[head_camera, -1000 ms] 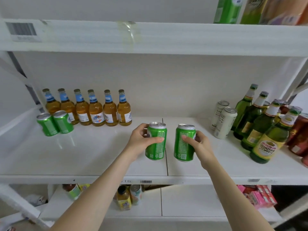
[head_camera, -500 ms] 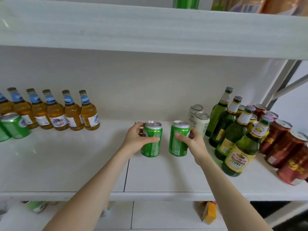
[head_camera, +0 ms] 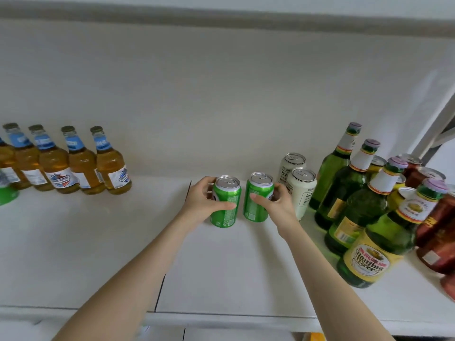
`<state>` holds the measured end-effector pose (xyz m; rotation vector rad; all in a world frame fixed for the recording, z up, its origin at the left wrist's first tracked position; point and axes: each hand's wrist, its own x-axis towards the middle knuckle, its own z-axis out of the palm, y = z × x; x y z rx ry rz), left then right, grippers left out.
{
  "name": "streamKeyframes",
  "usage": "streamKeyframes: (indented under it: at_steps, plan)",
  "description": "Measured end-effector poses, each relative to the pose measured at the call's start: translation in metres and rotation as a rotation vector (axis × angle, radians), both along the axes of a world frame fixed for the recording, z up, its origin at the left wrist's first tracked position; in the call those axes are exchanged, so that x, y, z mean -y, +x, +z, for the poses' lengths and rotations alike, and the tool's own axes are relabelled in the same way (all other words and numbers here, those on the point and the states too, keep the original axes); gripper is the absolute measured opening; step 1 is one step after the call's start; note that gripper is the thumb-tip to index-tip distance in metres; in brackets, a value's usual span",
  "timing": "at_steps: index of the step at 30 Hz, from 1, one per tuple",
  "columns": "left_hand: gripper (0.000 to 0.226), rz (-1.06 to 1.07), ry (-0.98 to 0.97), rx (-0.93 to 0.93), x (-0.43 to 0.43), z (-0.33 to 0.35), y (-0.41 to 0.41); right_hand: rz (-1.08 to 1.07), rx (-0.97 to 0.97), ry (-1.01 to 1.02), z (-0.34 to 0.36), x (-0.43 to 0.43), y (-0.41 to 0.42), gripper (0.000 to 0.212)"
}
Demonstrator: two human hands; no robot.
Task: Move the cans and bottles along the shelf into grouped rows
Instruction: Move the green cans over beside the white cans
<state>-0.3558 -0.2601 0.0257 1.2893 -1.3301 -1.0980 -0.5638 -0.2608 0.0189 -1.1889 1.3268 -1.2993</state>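
Observation:
Two green cans stand upright side by side at mid-shelf. My left hand [head_camera: 205, 201] is wrapped around the left green can [head_camera: 226, 204]. My right hand [head_camera: 275, 205] grips the right green can [head_camera: 257, 200]. Just to the right stand two white cans [head_camera: 301, 190], close to my right hand. Several amber bottles with blue neck labels [head_camera: 81, 163] line the back on the left. Green glass bottles [head_camera: 357, 193] run in a diagonal row on the right.
The white shelf board [head_camera: 98, 254] has bare surface in front of and to the left of the held cans. Red-brown cans [head_camera: 438, 225] and yellow cans crowd the far right. Another green can [head_camera: 7, 193] shows at the left edge. An upper shelf overhangs.
The view has shifted right and closer. Both hands, each holding its green can, have moved rightward along the shelf toward the white cans.

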Motion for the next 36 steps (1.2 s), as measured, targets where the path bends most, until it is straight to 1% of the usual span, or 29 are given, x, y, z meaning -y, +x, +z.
streamKeyframes:
  at_steps: [3, 7, 13, 19, 24, 31, 33, 36]
  plan:
    - [0.075, -0.011, -0.016, -0.014, 0.016, -0.009, 0.000, -0.022, 0.006, -0.030, -0.010, 0.020, 0.001, 0.048]
    - [0.076, -0.017, -0.035, -0.029, 0.034, -0.021, 0.000, -0.040, 0.003, -0.056, -0.019, 0.039, 0.008, 0.055]
    - [0.078, -0.012, -0.037, -0.033, 0.051, -0.033, 0.002, -0.050, 0.026, -0.055, -0.030, 0.059, 0.012, 0.058]
    - [0.077, -0.042, -0.059, -0.063, 0.057, -0.036, 0.004, -0.051, 0.033, -0.062, -0.037, 0.070, 0.011, 0.060]
    - [0.071, -0.068, -0.060, -0.059, 0.058, -0.040, 0.005, -0.054, 0.020, -0.059, -0.043, 0.073, 0.012, 0.061]
    - [0.072, -0.081, -0.066, -0.100, 0.057, -0.045, 0.008, -0.030, 0.023, -0.055, -0.047, 0.074, 0.011, 0.060]
    - [0.073, -0.088, -0.064, -0.112, 0.055, -0.047, 0.010, -0.040, 0.042, -0.064, -0.048, 0.072, 0.012, 0.056]
    - [0.079, -0.120, -0.057, -0.118, 0.052, -0.052, 0.017, -0.017, 0.055, -0.084, -0.047, 0.062, 0.013, 0.039]
